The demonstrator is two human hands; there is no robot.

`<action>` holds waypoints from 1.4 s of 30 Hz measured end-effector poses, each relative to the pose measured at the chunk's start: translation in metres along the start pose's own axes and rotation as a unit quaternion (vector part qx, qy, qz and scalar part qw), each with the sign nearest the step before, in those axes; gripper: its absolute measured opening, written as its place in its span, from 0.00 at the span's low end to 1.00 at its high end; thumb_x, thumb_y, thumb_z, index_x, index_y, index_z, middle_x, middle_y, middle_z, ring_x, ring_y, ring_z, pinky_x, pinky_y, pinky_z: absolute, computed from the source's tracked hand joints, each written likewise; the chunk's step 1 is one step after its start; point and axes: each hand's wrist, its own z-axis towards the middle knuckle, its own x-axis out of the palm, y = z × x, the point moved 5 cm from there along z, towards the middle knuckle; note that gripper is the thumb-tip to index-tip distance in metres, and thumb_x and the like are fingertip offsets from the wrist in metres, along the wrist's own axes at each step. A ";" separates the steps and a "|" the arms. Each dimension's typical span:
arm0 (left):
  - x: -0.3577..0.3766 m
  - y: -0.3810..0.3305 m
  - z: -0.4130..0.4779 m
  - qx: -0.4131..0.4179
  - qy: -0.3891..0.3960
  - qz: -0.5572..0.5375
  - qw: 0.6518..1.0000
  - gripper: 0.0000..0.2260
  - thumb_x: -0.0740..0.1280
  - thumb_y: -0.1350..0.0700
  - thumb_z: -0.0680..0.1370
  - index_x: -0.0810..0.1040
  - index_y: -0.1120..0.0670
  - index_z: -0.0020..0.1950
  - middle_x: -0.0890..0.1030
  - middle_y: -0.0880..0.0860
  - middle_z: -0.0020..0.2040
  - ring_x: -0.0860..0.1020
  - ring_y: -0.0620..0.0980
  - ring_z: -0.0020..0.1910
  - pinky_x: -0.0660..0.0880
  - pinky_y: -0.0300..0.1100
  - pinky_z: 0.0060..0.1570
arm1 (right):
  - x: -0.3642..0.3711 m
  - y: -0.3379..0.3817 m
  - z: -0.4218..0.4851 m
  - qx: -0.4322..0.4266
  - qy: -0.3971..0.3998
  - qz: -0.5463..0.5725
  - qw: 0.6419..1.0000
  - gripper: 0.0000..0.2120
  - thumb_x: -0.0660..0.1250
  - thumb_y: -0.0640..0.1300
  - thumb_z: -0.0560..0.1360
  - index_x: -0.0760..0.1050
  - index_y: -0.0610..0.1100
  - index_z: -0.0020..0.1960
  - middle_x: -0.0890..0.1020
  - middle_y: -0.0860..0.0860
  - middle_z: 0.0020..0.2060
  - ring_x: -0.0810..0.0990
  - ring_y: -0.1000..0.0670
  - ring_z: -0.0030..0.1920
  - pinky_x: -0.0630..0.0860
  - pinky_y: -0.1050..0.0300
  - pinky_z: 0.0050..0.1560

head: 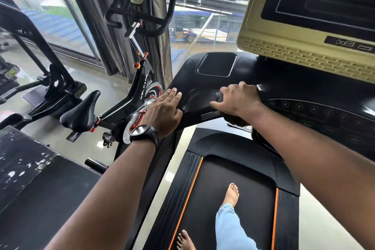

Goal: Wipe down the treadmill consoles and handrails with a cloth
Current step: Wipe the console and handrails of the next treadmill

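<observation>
Fingers of the left hand are lying straight and flat on the left edge of the console, holding nothing. The right hand is curling its fingers around a dark cloth, pressing it against the console's front, left of the number buttons. Bare feet are standing on the belt.

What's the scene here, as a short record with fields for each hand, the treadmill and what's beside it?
left hand: flat on the console, at its left edge, fingers straight, watch on wrist
right hand: fingers curled on a dark bundle, probably the cloth
screen: above the console, dark
belt: bare feet stand on it
beside: exercise bike to the left
</observation>
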 end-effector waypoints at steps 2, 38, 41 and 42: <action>0.001 0.000 0.001 -0.001 0.000 0.000 1.000 0.30 0.53 0.50 0.77 0.64 0.57 0.79 0.63 0.57 0.79 0.59 0.51 0.79 0.53 0.45 0.78 | -0.002 0.001 -0.005 -0.043 -0.015 -0.008 0.999 0.38 0.52 0.81 0.68 0.72 0.51 0.60 0.80 0.49 0.54 0.77 0.41 0.57 0.73 0.45 0.49; 0.004 0.003 -0.001 -0.021 -0.014 -0.004 1.000 0.28 0.54 0.51 0.77 0.65 0.56 0.78 0.64 0.55 0.79 0.60 0.50 0.79 0.57 0.48 0.78 | 0.003 0.073 0.002 -0.049 0.043 0.033 0.997 0.26 0.52 0.63 0.79 0.77 0.49 0.63 0.81 0.46 0.60 0.75 0.41 0.62 0.68 0.42 0.59; 0.004 0.001 -0.002 -0.021 -0.012 0.000 1.000 0.28 0.53 0.51 0.78 0.64 0.55 0.79 0.63 0.55 0.79 0.59 0.50 0.79 0.57 0.48 0.78 | 0.005 0.063 -0.008 -0.034 -0.014 0.025 0.999 0.23 0.54 0.62 0.78 0.80 0.49 0.56 0.83 0.47 0.54 0.77 0.41 0.56 0.69 0.44 0.54; 0.004 0.001 -0.002 -0.021 -0.012 -0.001 1.000 0.28 0.53 0.51 0.78 0.64 0.55 0.79 0.62 0.55 0.80 0.59 0.50 0.79 0.57 0.48 0.78 | 0.008 0.062 -0.019 -0.040 -0.054 0.015 0.998 0.22 0.56 0.62 0.77 0.80 0.48 0.51 0.83 0.47 0.49 0.77 0.41 0.52 0.69 0.45 0.51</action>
